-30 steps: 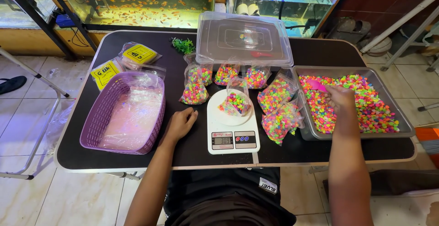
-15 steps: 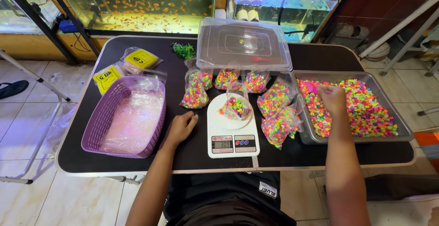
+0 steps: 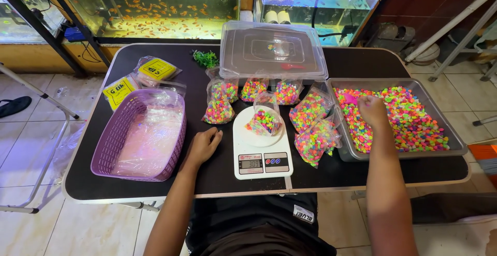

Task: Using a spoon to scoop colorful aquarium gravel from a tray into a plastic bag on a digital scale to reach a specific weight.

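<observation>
Left hand: the left hand [image 3: 203,145] lay flat on the black table [image 3: 331,170] in the lower middle of the frame, fingers loosely spread and holding nothing, just beside the white scale [image 3: 262,150].
Right hand: the right hand [image 3: 374,112] was down in the metal tray [image 3: 455,144] at the right of the frame, fingers curled shut among the coloured pebbles [image 3: 409,121]; a pink scoop [image 3: 350,98] showed just beside it, but whether the fingers gripped it I cannot tell.
Bag on the scale: an open clear bag [image 3: 264,120] stood on the scale plate at the centre, only partly filled with pebbles.
Done so far: six filled bags [image 3: 316,142] sat around the scale, toward the middle and upper middle.
Left to do: judging by the tray, plenty of pebbles remained, and the purple basket [image 3: 111,152] at the left held a stack of empty clear bags.
Surface: a clear plastic lid [image 3: 273,50] lay at the upper middle, yellow-labelled packets [image 3: 135,78] at the upper left.
Room: fish tanks [image 3: 150,7] lined the top of the frame above a pale tiled floor [image 3: 31,147].
</observation>
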